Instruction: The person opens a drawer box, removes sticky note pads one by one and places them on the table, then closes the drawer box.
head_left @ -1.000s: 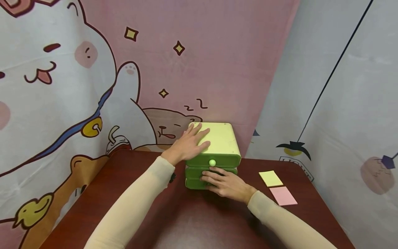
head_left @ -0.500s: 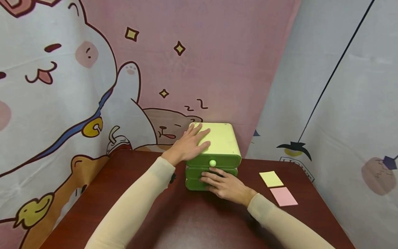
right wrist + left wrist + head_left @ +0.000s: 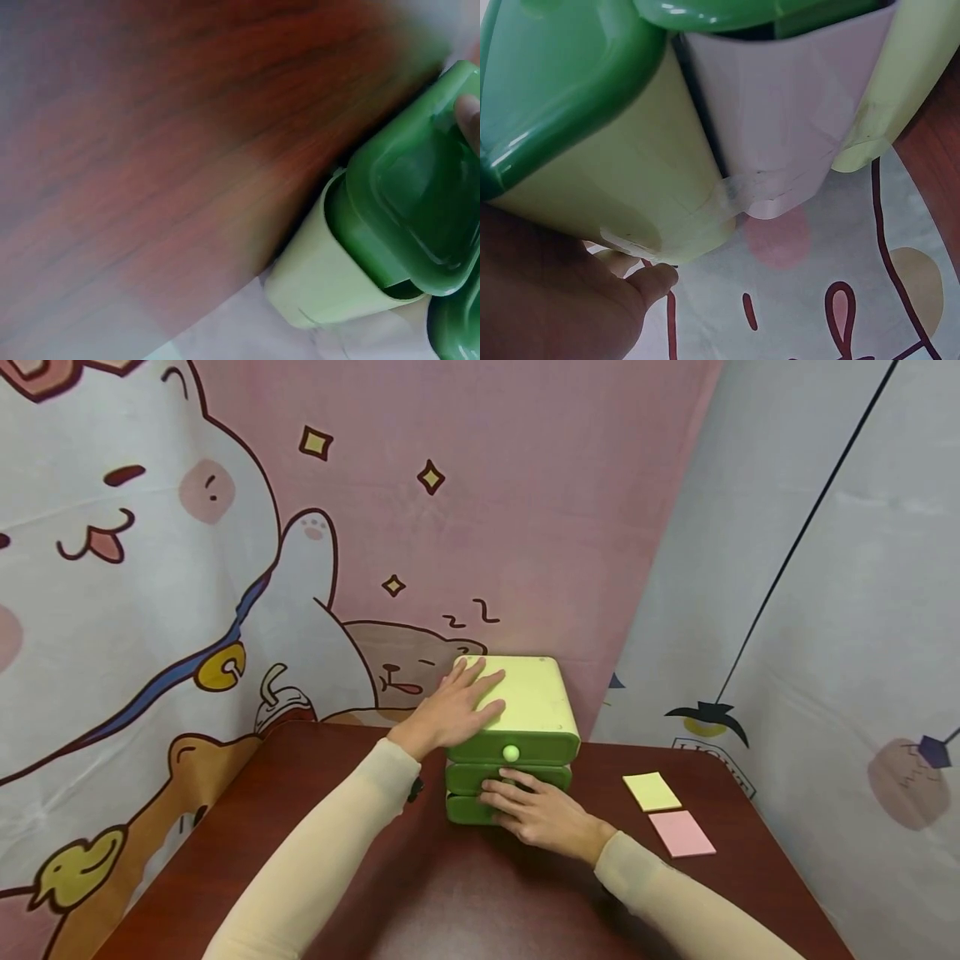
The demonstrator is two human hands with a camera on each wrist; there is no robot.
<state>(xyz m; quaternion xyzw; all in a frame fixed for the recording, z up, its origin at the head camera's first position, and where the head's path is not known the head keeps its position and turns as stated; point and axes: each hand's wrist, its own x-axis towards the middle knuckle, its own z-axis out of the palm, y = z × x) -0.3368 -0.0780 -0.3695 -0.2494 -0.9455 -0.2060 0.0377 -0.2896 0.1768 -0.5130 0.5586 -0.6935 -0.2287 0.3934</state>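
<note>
A small three-tier drawer box (image 3: 532,693) with a pale yellow top and green drawer fronts stands at the table's back. My left hand (image 3: 450,710) rests on its top, fingers spread; its thumb side shows beside the yellow shell in the left wrist view. At the lower fronts, my right hand (image 3: 543,814) covers the bottom drawer's knob and seems to hold it, though the fingers hide the grip. The bottom drawer (image 3: 367,232) sticks slightly out of its yellow shell (image 3: 326,270). Above, the top drawer's round light-green knob (image 3: 511,753) is uncovered.
To the right of the box lie a yellow sticky-note pad (image 3: 652,792) and a pink pad (image 3: 682,833). The dark red-brown table (image 3: 450,893) ends against a cartoon-printed cloth (image 3: 525,527) behind the box.
The bottom drawer has slid a little outward, towards me, and my right hand has moved slightly the same way. My left hand stays on top.
</note>
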